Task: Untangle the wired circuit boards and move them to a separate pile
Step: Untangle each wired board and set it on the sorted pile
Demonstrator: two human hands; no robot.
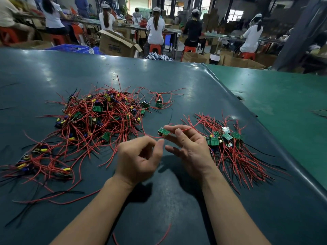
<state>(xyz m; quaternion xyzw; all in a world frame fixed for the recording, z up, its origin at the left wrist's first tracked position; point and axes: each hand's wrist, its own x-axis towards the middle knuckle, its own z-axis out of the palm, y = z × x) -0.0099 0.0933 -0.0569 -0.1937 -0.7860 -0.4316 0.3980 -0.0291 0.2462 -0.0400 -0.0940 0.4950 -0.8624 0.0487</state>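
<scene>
At frame centre my right hand [187, 145] pinches a small green circuit board [164, 132]; my left hand [139, 158], fingers curled, perhaps pinches its red wire [152, 136].

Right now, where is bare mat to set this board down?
Bare mat lies near you between the forearms, and beyond the tangle at the far side. Crowded: the tangle on the left, the sorted pile on the right.

Light: overhead, moderate; bright windows glowed far behind.
Glare: pale patches shone on my dark table [159, 71].
Shadows: soft, dark beneath my forearms and hands.
Distortion: wide-angle bending curved the table edges.
Focus: distant workers [155, 27] appeared soft, slightly blurred.
</scene>
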